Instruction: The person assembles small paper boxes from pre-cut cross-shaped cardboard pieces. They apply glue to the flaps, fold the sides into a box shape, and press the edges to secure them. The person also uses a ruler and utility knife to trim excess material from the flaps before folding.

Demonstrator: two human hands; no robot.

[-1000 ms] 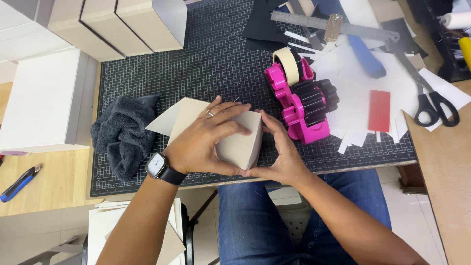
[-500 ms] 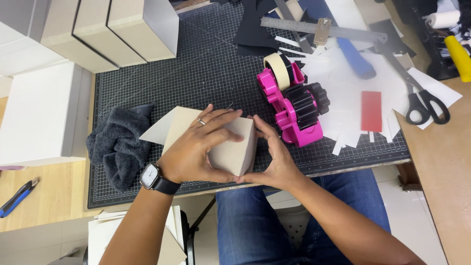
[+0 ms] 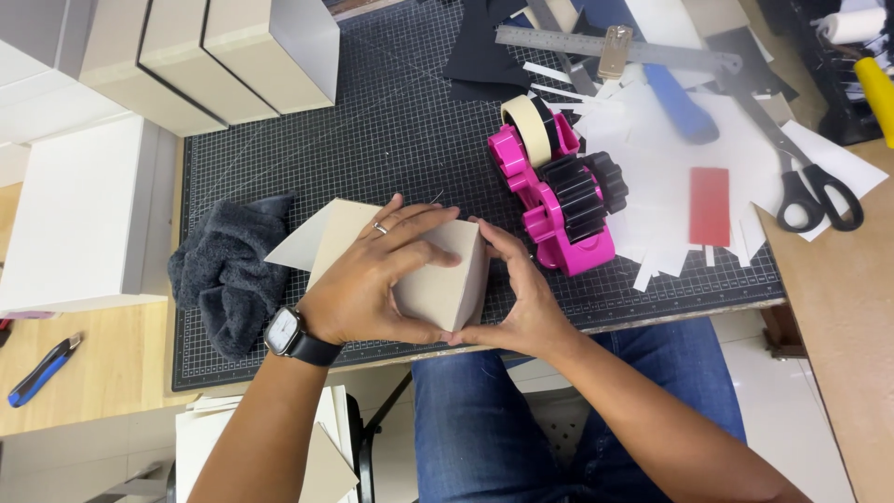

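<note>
Between the two hands, at the frame's centre, sits a beige card box (image 3: 438, 279) on the gridded cutting mat (image 3: 391, 140). The left hand (image 3: 372, 279) lies flat over its top and the right hand (image 3: 521, 298) presses its right side, so both are clamped on it. A grey cloth (image 3: 228, 270) lies left; a pink tape dispenser (image 3: 559, 196) stands right.
</note>
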